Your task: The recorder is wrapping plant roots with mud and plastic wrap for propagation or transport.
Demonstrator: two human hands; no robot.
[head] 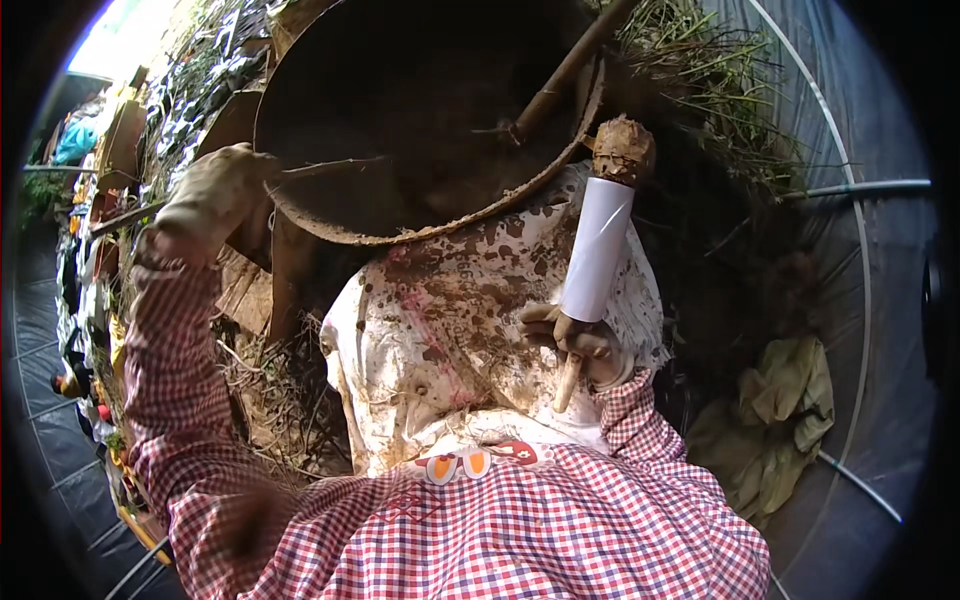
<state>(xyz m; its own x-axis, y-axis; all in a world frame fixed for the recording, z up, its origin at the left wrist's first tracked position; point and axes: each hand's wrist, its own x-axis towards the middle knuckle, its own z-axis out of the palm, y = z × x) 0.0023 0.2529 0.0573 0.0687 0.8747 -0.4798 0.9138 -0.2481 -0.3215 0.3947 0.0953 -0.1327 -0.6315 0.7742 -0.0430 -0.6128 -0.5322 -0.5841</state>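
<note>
My right hand [574, 337], in a soiled glove, is closed around a wooden handle [568, 382] whose lower end sticks out below. Above the fingers the shaft runs inside a white paper-like sleeve [598, 251]. A rough brown, mud-caked head [622, 148] tops it, close to the rim of a large, dark round vessel [480, 214]. My left hand [214, 191], also gloved, is raised at the vessel's left rim. A thin twig [330, 166] extends from near its fingertips over the dark opening. Whether the fingers grip the twig or the rim is unclear.
A thick wooden pole [566, 71] slants into the vessel. A mud-spattered white sack [465, 322] covers my lap. Cut green stems [720, 82] lie behind at right, near a crumpled olive plastic sheet [784, 405]. Dry twigs [277, 405] and cardboard [246, 291] are at left.
</note>
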